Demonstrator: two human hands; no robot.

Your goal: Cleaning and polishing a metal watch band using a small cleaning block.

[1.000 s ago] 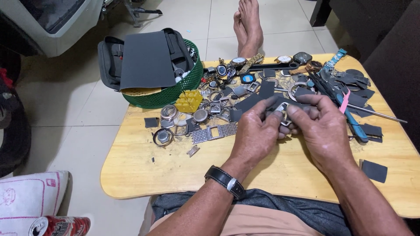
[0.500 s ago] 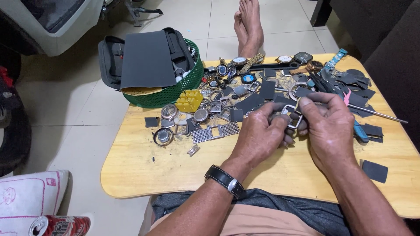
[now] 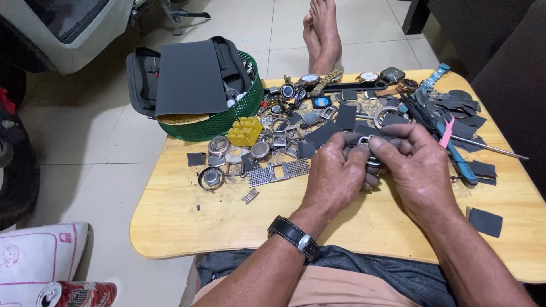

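My left hand [image 3: 335, 176] and right hand [image 3: 418, 167] meet over bench [image 3: 187, 227], both pinching small metal watch case [image 3: 367, 149] with dark strap between fingertips. Case squarish, shiny; strap axis runs roughly left-right, mostly hidden by fingers. Bench pale wood, rounded corners. Beyond hands: scattered metal watch parts, mesh bracelet [image 3: 278, 172], yellow plastic block [image 3: 245, 131], green mesh basket [image 3: 219, 122], blue-handled tool [image 3: 458, 159].
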